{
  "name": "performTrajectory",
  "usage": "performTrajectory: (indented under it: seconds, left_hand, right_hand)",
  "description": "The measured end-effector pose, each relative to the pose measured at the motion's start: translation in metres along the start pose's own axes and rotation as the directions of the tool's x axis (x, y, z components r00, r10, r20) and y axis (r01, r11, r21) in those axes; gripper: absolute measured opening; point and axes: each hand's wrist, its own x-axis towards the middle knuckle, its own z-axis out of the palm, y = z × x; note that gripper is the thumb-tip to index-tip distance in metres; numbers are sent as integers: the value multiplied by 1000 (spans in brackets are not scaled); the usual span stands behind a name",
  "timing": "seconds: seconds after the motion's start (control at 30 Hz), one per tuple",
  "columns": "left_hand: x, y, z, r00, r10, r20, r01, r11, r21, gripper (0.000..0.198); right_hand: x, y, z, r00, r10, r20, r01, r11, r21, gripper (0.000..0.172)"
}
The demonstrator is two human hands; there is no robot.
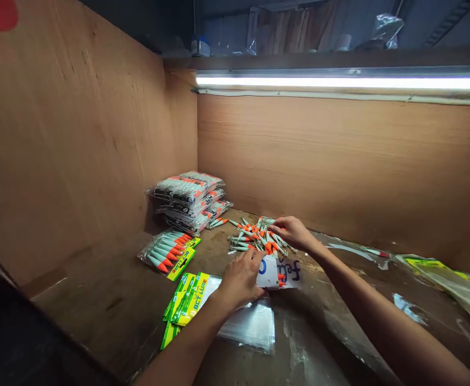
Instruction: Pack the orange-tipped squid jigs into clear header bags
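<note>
Near the middle of the table, my left hand (240,276) has its fingers closed on the left edge of a white card (267,272) with blue marks. Some orange lure tips show at the card's right side, by a clear piece with dark writing (293,269). My right hand (293,231) reaches over the right side of a loose pile of pale green and orange lures (254,236). Its fingertips are bent down among them, and what they hold is too small to make out. Clear bags with yellow-green headers (194,300) lie under and beside my left forearm.
Packed bags of lures (190,195) are stacked at the back left. A filled bag (168,249) lies in front of them. More clear and yellow packaging (444,279) is at the right. Wooden walls (339,155) stand behind and at the left.
</note>
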Motion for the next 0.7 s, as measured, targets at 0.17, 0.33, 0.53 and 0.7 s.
performTrajectory:
  seconds: [0.17, 0.33, 0.53, 0.7]
  left_hand:
    - [-1, -2, 2, 995, 55, 77, -55, 998, -12, 91]
    - [-3, -3, 5, 997, 67, 50, -64, 996, -55, 92]
    - [0, -4, 2, 999, -18, -47, 7, 970, -244, 91]
    - [4, -6, 1, 992, -55, -110, 10, 930, -368, 89]
  right_hand:
    - [62, -11, 45, 994, 45, 103, -38, 997, -67, 30]
    - [69, -17, 47, 999, 39, 33, -37, 998, -45, 21]
    - [-5, 3, -26, 1000, 1, -19, 1, 996, 92, 32]
    - [-95, 5, -60, 989, -40, -141, 43, 999, 22, 18]
